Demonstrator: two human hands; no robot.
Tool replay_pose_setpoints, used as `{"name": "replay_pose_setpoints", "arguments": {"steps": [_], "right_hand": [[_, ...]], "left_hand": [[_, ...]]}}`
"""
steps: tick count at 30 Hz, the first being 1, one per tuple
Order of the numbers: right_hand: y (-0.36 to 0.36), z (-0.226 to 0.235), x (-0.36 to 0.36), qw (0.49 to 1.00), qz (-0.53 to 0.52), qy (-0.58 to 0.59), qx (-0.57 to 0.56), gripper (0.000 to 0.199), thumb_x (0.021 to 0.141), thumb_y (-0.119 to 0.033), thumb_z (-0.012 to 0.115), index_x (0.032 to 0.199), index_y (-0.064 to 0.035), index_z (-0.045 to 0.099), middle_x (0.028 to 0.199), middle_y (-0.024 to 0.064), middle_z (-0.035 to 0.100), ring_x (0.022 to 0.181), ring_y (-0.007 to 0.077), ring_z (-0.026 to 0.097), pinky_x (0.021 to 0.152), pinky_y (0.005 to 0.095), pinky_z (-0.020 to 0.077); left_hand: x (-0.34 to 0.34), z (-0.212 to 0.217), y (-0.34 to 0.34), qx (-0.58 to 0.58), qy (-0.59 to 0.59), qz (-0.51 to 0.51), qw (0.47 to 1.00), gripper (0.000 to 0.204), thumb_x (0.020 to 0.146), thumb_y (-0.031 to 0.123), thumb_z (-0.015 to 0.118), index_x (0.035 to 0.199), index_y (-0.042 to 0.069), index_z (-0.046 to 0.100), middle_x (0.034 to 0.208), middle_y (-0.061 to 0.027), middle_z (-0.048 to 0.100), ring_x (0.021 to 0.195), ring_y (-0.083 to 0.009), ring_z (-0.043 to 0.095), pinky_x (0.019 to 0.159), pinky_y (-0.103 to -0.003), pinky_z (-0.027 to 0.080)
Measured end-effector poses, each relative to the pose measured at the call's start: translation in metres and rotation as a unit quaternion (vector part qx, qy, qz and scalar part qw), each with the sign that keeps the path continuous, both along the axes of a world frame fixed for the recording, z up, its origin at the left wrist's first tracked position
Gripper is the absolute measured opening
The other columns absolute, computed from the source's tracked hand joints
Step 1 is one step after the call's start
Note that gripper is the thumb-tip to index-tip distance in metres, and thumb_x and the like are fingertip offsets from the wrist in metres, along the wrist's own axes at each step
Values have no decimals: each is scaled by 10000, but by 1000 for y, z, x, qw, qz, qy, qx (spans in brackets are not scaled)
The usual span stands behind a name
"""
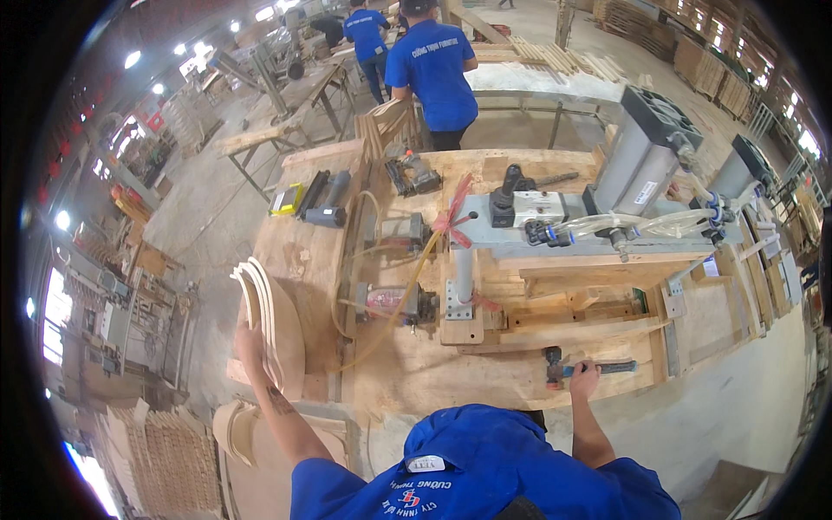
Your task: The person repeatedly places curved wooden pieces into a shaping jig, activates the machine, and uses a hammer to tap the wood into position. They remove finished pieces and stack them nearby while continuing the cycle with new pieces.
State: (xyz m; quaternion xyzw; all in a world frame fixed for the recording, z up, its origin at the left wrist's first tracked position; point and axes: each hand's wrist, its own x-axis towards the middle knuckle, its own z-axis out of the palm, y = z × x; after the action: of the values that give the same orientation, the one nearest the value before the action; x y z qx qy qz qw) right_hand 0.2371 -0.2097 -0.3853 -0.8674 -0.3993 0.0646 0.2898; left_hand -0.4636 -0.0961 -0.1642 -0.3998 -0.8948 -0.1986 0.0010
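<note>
At the left end of the workbench, my left hand [250,341] is closed around the near part of several curved wooden pieces [276,316], which stand side by side on edge. My right hand [585,380] is wrapped round the blue and black handle of a mallet [553,367]. The mallet lies low over the bench's near edge, its dark head toward the left. Behind it stands a clamping press [598,234] with grey cylinders, a steel post and clear air hoses. Wooden parts [572,312] sit in the jig under its beam.
A yellow box [286,199], a nail gun [414,173] and a grey power tool [329,204] lie on the far part of the workbench [390,373]. More curved wood [234,433] is at lower left. Two people in blue shirts [432,74] stand beyond the bench.
</note>
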Motion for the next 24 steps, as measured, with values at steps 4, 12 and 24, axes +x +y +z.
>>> {"name": "replay_pose_setpoints", "arguments": {"steps": [4, 12, 24], "right_hand": [[-1, 6, -9, 998, -55, 43, -5, 198, 852, -198, 580, 950, -41, 647, 993, 193, 578, 948, 381, 569, 813, 475, 469], [-7, 5, -3, 998, -41, 56, 7, 246, 869, -251, 570, 995, -54, 646, 1038, 217, 584, 1003, 408, 563, 852, 490, 463], [-18, -4, 1, 1000, -1, 18, 7, 225, 880, -243, 554, 960, -54, 647, 1009, 204, 607, 996, 407, 558, 851, 494, 458]], "left_hand": [[8, 3, -6, 61, -43, -35, 997, 426, 853, 298, 598, 1075, -61, 657, 936, -296, 664, 950, -435, 638, 833, -447, 479], [13, 3, -8, 23, -48, -5, 999, 491, 854, 377, 595, 1153, -8, 650, 1099, -266, 649, 1068, -414, 605, 913, -457, 460], [14, -2, -19, 7, -29, 9, 1000, 593, 853, 478, 575, 1164, -23, 635, 1114, -282, 634, 1080, -415, 597, 910, -464, 458]]}}
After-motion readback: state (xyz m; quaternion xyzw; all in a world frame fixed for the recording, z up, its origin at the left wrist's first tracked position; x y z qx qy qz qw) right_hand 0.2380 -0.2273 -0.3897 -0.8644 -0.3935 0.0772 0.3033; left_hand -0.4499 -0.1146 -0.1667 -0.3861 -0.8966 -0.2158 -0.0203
